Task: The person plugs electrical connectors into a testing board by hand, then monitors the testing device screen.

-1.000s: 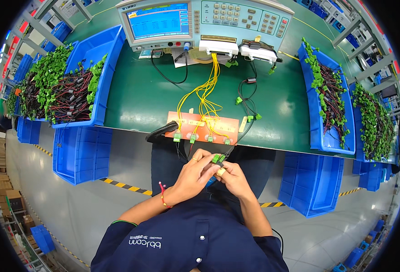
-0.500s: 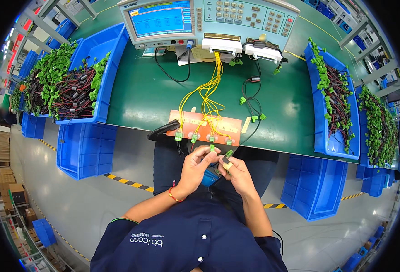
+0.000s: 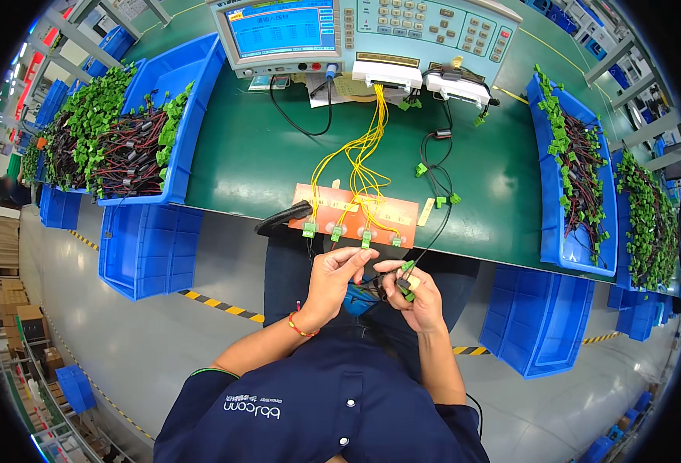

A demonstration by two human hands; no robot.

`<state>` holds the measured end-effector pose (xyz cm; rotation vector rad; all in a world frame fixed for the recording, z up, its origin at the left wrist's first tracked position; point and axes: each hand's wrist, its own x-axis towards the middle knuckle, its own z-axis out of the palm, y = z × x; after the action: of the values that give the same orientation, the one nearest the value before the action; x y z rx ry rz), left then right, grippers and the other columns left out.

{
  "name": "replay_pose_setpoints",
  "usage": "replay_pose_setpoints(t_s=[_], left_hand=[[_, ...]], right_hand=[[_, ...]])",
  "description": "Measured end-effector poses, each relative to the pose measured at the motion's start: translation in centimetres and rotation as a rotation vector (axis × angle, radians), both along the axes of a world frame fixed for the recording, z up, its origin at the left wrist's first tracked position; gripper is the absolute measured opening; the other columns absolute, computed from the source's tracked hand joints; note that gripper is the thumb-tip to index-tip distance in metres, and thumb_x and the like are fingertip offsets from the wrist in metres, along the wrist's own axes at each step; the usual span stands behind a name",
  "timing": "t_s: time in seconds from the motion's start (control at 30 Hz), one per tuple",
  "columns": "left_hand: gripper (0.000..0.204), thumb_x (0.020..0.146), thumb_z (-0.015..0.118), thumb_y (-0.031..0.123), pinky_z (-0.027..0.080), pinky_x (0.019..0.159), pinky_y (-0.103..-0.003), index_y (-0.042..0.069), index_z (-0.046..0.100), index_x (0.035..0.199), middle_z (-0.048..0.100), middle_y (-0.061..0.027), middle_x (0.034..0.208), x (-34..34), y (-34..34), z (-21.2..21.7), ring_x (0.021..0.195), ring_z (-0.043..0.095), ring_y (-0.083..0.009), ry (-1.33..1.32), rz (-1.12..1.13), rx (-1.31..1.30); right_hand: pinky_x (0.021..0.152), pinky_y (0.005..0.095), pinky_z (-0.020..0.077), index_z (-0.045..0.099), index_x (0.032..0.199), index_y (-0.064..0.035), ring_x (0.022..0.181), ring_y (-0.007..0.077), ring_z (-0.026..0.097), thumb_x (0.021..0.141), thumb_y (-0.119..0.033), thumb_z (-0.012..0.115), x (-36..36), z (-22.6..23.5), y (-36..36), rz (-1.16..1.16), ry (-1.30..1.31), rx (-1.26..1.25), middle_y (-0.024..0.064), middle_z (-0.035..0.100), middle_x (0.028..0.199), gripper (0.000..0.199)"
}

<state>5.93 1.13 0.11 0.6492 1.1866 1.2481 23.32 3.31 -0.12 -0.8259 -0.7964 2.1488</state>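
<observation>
1. Head view, your left hand (image 3: 330,279): its thumb and forefinger are pinched narrow on the lower end of a green plug (image 3: 367,241), at the third socket position from the left on the orange board (image 3: 406,231). You can't tell from here whether it is fully seated; a crooked push could give poor contact or bend a pin.
2. Head view, your right hand (image 3: 424,302): its fingers curl round a green-ended dark lead (image 3: 408,266), just beside and below the board. If that hand pulls away while the left one presses, the plug could tilt or slip out.
3. Head view, around them: a black cable (image 3: 427,248) drops over the table edge close to your right hand, so it might snag on your fingers. Yellow wires (image 3: 371,131) fan down to the board from the tester (image 3: 425,46); should the board slide under pressure, those wires could be strained at their joints.
</observation>
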Motion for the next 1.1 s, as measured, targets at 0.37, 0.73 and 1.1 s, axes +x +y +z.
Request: replay_pose_setpoints(t_s=[0.37, 0.73, 1.1], left_hand=[[0.029, 0.097, 0.06, 0.017, 0.046, 0.082, -0.025, -0.002, 0.063, 0.118, 0.066, -0.0041, 0.099, -0.3, 0.0, -0.2, 0.089, 0.059, -0.0102, -0.165, -0.038, -0.017], [0.039, 0.094, 0.057, -0.001, 0.046, 0.092, -0.027, -0.001, 0.049, 0.132, 0.055, -0.0052, 0.107, -0.6, -5.1, -0.6, 0.101, 0.057, -0.0137, 0.302, -0.018, 0.211], [0.032, 0.092, 0.058, -0.003, 0.046, 0.064, -0.02, 0.004, 0.039, 0.117, 0.053, -0.0027, 0.085, -3.1, -6.6, -1.8, 0.072, 0.052, -0.0059, 0.195, 0.287, 0.238]], right_hand=[[0.047, 0.021, 0.0209, 0.061, 0.086, -0.001, 0.05, 0.0032, 0.031, 0.096, -0.026, 0.047, -1.5, -0.7, 1.0, -0.073, -0.186, 0.082, -0.0037, 0.044, 0.06, 0.031], [0.042, 0.022, 0.02, 0.059, 0.082, -0.0016, 0.041, 0.0045, 0.028, 0.095, -0.022, 0.046, -1.8, -1.0, 1.6, -0.145, 0.016, -0.174, -0.0046, 0.038, 0.052, 0.027], [0.048, 0.0206, 0.0248, 0.065, 0.111, 0.003, 0.051, 0.0045, 0.031, 0.098, -0.066, 0.024, 3.1, 0.8, 2.6, -0.021, -0.227, 0.227, -0.0064, 0.037, 0.056, 0.081]])
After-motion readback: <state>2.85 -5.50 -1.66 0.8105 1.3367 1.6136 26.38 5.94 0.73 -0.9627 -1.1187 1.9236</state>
